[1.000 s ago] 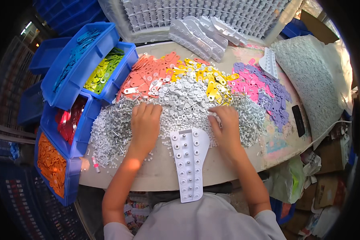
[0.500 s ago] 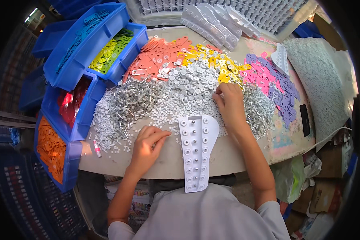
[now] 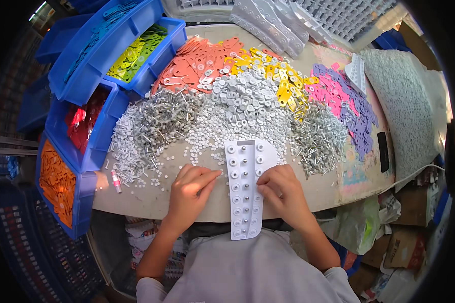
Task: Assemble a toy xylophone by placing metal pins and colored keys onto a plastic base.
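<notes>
A white plastic jig [image 3: 241, 193] lies upright in front of me, its lower end over the table edge near my lap. Two rows of round seats run down it, several filled with washer-like discs, with metal pins along the middle channel. My right hand [image 3: 284, 194] is at the jig's right row, thumb and fingers pinched; whatever they hold is hidden. Left of the jig, my left hand [image 3: 191, 194] hovers in a pinch, a tiny white bit perhaps at its fingertips. Beyond the jig lies a heap of grey-white round washers [image 3: 245, 96], with small white discs [image 3: 202, 139] scattered around.
Metal rivets pile up at left [image 3: 172, 118] and right [image 3: 318, 139]. Behind lie coral tags [image 3: 197, 63], yellow tags [image 3: 285, 91], pink tags [image 3: 326, 88] and purple tags [image 3: 361, 129]. Blue bins [image 3: 101, 146] line the left. More white jigs [image 3: 268, 25] stack at the back.
My right hand has come back from the washer heap toward me, to the jig's right row. My left hand has stayed nearly in place, still pinched.
</notes>
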A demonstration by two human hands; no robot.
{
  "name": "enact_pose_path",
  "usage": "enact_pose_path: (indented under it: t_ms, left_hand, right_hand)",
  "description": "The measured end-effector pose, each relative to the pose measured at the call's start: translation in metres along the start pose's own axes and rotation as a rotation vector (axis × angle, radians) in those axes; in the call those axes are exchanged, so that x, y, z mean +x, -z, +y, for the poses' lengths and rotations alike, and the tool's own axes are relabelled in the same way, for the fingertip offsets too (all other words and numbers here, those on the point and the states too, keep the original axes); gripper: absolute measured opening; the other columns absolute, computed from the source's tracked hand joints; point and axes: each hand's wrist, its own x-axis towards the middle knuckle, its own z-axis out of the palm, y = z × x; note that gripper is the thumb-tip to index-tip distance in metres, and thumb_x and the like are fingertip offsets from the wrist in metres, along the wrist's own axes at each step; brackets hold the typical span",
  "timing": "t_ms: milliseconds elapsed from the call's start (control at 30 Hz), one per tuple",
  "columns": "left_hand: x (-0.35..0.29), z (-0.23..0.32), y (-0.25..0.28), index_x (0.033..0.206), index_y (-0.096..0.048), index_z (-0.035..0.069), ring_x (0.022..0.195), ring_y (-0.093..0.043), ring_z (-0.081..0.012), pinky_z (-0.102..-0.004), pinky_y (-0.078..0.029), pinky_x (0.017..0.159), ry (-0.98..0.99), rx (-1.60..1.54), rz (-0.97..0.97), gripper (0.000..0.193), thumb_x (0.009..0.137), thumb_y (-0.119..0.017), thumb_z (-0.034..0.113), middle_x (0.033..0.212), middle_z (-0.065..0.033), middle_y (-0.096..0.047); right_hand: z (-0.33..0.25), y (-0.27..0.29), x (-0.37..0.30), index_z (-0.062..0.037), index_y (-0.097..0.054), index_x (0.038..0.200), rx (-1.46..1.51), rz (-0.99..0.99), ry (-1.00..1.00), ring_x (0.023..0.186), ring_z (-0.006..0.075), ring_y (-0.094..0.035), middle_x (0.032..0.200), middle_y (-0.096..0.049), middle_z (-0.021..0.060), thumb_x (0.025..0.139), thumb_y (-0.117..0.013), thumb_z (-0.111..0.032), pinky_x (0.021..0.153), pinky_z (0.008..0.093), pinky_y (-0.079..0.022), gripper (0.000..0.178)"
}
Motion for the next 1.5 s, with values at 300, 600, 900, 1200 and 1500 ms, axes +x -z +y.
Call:
enact_pose_path:
  t_ms: [300, 600, 900, 1200, 1500]
  left_hand:
    - [-0.006, -0.009, 0.005, 0.104, -0.080, 0.001, 0.089, -0.065, -0.0254, -0.0369, -0.053, 0.077, 0.048, 0.053, 0.061, 0.021, 0.084, -0.078, -0.002, 0.094, -0.0101, -0.076]
    - [-0.004, 0.000, 0.007, 0.091, -0.079, 0.003, 0.091, -0.064, -0.0250, -0.0346, -0.052, 0.077, -0.017, 0.169, 0.146, 0.012, 0.081, -0.080, -0.002, 0.092, -0.0084, -0.072]
    - [0.002, 0.007, -0.028, 0.093, -0.079, 0.003, 0.095, -0.060, -0.0212, -0.0332, -0.050, 0.080, -0.015, -0.179, -0.153, 0.012, 0.082, -0.081, 0.001, 0.093, -0.0054, -0.066]
    - [-0.002, -0.003, -0.039, 0.097, -0.075, 0.003, 0.080, -0.062, -0.0250, -0.0373, -0.050, 0.070, -0.250, -0.013, 0.000, 0.020, 0.079, -0.085, 0.004, 0.089, -0.0066, -0.067]
    - [-0.009, -0.011, -0.041, 0.095, -0.074, 0.004, 0.084, -0.062, -0.0271, -0.0400, -0.049, 0.072, -0.115, -0.201, 0.013, 0.013, 0.085, -0.081, 0.010, 0.087, -0.0069, -0.065]
  right_hand:
    - [0.022, -0.028, -0.013, -0.0017, -0.068, 0.096, -0.193, 0.197, 0.129, 0.095, 0.0306, -0.058, 0.095, -0.064, 0.0102, 0.084, -0.078, 0.000, 0.081, 0.0396, -0.048, 0.016]
    - [0.036, -0.041, -0.020, -0.0023, -0.066, 0.096, -0.219, 0.330, 0.254, 0.092, 0.0312, -0.057, 0.095, -0.061, 0.0110, 0.079, -0.080, 0.004, 0.080, 0.0412, -0.048, 0.023]
    - [0.039, -0.043, -0.019, -0.0020, -0.063, 0.096, -0.204, 0.346, 0.293, 0.091, 0.0323, -0.059, 0.096, -0.062, 0.0119, 0.078, -0.079, 0.007, 0.078, 0.0420, -0.049, 0.026]
    - [0.038, -0.042, -0.018, -0.0018, -0.063, 0.095, -0.196, 0.337, 0.297, 0.090, 0.0324, -0.059, 0.095, -0.062, 0.0122, 0.076, -0.079, 0.008, 0.076, 0.0419, -0.049, 0.027]
    - [0.040, -0.043, -0.016, -0.0013, -0.062, 0.095, -0.179, 0.344, 0.311, 0.089, 0.0326, -0.060, 0.094, -0.062, 0.0125, 0.077, -0.079, 0.008, 0.075, 0.0419, -0.049, 0.026]
